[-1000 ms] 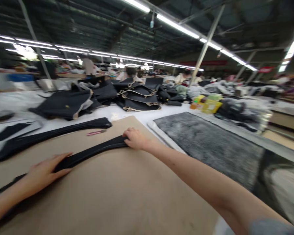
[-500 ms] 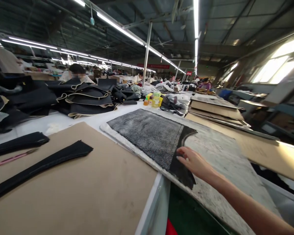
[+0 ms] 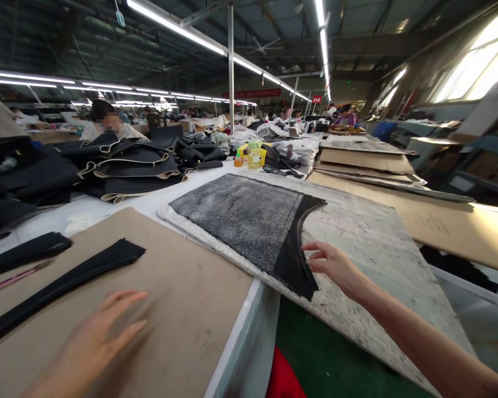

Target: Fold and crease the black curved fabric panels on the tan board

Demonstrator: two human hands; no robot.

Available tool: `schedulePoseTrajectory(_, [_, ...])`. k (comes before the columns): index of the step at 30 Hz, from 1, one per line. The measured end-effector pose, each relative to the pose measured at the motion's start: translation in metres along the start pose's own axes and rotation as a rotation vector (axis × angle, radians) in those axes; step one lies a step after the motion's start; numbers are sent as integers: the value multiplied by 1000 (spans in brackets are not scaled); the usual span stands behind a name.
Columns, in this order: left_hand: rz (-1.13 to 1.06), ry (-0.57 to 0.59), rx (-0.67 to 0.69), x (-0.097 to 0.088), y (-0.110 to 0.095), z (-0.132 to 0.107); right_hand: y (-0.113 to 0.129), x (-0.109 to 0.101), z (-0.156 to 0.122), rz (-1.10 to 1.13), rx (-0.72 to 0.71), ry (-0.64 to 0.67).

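Note:
My right hand (image 3: 331,264) reaches over a pale speckled board (image 3: 369,243), fingers apart, fingertips at the curved edge of a dark grey fabric piece (image 3: 249,218) lying on it. It holds nothing. My left hand (image 3: 95,342) is blurred but spread flat and open over a brown cardboard sheet (image 3: 182,298). Just beyond that hand lies a long curved black strip (image 3: 66,282). A second black strip (image 3: 22,253) and a pink pen (image 3: 16,275) lie farther left.
Stacks of black fabric pieces with beige edging (image 3: 128,166) fill the table's far side. Yellow and orange bottles (image 3: 251,155) stand behind the board. Cardboard sheets (image 3: 365,160) are stacked at right. A gap with green floor (image 3: 327,359) separates the tables. People work in the background.
The view swung right from the black strip to the grey fabric. My right hand left the strip and reached to the fabric's curved edge. My left hand came back into view over the cardboard.

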State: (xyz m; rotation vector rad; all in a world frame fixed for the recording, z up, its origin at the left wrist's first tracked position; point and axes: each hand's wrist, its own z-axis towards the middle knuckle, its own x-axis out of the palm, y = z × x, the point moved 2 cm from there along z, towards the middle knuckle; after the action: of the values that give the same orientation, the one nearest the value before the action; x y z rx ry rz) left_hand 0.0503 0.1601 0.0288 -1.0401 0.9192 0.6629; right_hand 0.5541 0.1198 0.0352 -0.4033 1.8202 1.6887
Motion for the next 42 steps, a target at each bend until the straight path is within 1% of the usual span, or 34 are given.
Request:
schedulePoseTrajectory(2, [-91,155,46,27,-44,6,3,-3,-3,7,-52,30])
schedulePoseTrajectory(3, [-138,208,64,38,-70,8,5,-4,-5,11,-85,61])
schedulePoseTrajectory(5, [-232,254,100,51,-118,13,7,-6,-10,15,-160,126])
schedulePoseTrajectory(6, [-273,279,119,54,-138,14,8,-8,-13,11,-204,136])
schedulePoseTrajectory(8, [-334,342,156,59,-168,16,7,-13,-17,4,-267,100])
schedulePoseTrajectory(10, [-366,397,177,62,-185,19,5,-17,-20,19,-262,41])
schedulePoseTrajectory(12, [-379,423,185,66,-193,21,2,-18,-20,68,-203,24])
schedulePoseTrajectory(16, [-396,425,223,78,-203,23,1,-13,-19,204,-108,102])
schedulePoseTrajectory(19, [-357,429,267,88,-213,20,3,-11,-18,291,-96,142])
schedulePoseTrajectory(20, [-332,418,291,91,-216,19,3,-11,-18,288,-123,157])
schedulePoseTrajectory(22, [-276,391,358,98,-225,16,5,-11,-19,212,-239,207])
schedulePoseTrajectory(24, [-223,378,438,105,-234,15,7,-12,-22,65,-399,266])
schedulePoseTrajectory(26, [-174,367,509,112,-242,14,9,-12,-25,-71,-526,287])
schedulePoseTrajectory(28, [-131,353,556,118,-249,14,10,-14,-27,-166,-591,293])
schedulePoseTrajectory(30, [-96,344,571,122,-253,15,11,-16,-28,-232,-629,324])
schedulePoseTrajectory(33, [-43,332,586,128,-253,16,16,-20,-25,-289,-703,395])
schedulePoseTrajectory(35, [-1,313,614,134,-251,14,19,-23,-20,-277,-729,417])
schedulePoseTrajectory(36, [19,300,628,138,-249,13,21,-24,-16,-259,-723,425])
schedulePoseTrajectory(38, [53,249,662,145,-248,11,23,-26,-6,-199,-665,414])
schedulePoseTrajectory(42, [88,53,753,153,-258,8,20,-28,20,-9,-460,289])
